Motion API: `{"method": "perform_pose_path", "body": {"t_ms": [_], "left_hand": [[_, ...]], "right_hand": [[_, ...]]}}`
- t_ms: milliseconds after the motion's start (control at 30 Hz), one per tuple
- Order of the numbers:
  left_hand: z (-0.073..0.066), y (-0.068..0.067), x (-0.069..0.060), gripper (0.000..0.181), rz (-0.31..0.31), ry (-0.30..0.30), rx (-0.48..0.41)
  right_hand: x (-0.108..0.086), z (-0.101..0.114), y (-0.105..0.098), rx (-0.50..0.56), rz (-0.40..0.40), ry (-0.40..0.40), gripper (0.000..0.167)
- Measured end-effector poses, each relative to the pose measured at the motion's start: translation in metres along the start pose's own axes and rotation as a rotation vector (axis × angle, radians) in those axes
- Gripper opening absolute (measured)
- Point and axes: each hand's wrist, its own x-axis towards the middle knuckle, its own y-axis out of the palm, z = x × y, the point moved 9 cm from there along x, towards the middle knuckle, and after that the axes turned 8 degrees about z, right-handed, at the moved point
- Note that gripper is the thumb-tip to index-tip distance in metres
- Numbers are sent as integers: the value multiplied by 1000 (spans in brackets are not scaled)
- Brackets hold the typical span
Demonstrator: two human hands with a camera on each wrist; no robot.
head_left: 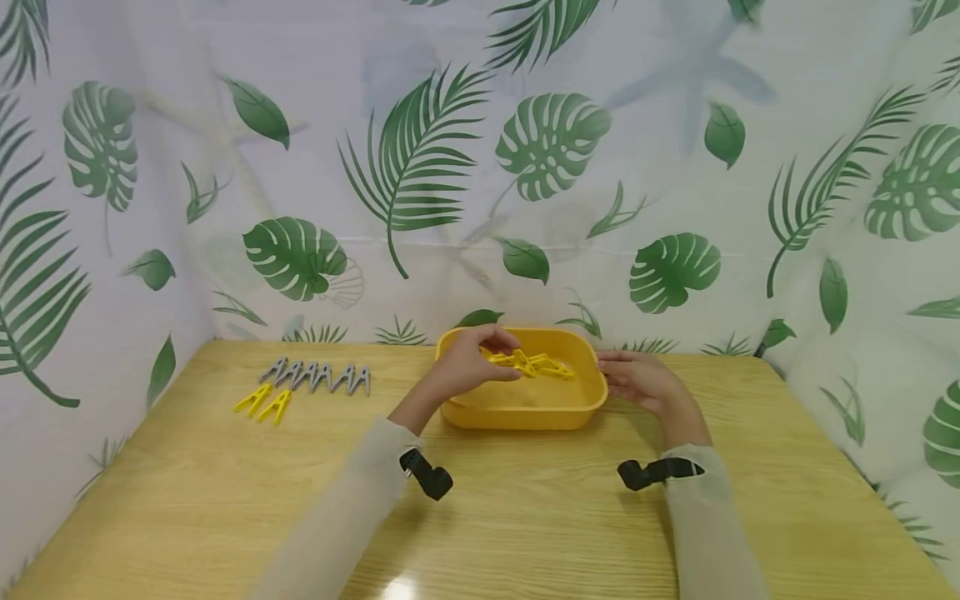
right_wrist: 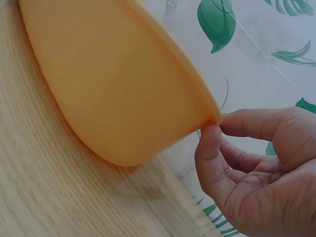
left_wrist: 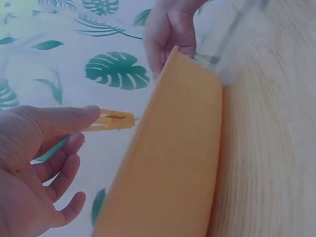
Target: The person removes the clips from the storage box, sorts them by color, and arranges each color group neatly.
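Over the left part of a yellow plastic basin, my left hand pinches a yellow clothespin between thumb and forefinger, the other fingers loosely bent. Several more yellow clothespins lie in a loose pile on the basin's floor, just right of that hand. At the basin's right end, my right hand grips the rim; the right wrist view shows its thumb and forefinger meeting at the edge. The basin stands upright on the table.
Several grey clothespins form a row on the wooden table, left of the basin. In front of them lie two yellow clothespins. A leaf-patterned cloth hangs close behind the basin and along both sides.
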Motion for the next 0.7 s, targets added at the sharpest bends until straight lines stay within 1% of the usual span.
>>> {"method": "perform_pose_path", "body": {"t_ms": [67, 167, 233, 300, 400, 467, 567, 700], "left_hand": [[-3, -11, -9, 37, -15, 8, 14], [-4, -29, -24, 36, -38, 21, 63], [-3, -43, -35, 36, -53, 7, 88], [1, -59, -48, 35, -75, -18, 111], [13, -85, -69, 35, -120, -74, 134], [23, -102, -85, 34, -155, -113, 158], [38, -127, -113, 34, -196, -183, 199], [60, -154, -149, 36, -234, -283, 250]], "right_hand": [[-1, 0, -1, 3, -2, 0, 54], [-3, 1, -4, -4, 2, 1, 53], [-3, 1, -7, -8, 5, 5, 50], [-2, 2, -10, -8, 7, 8, 47], [0, 3, -11, -5, 11, 8, 46], [2, 3, -11, 8, 13, 7, 45], [4, 0, -9, 31, 26, 7, 40], [8, -6, -3, 60, 40, 16, 31]]}}
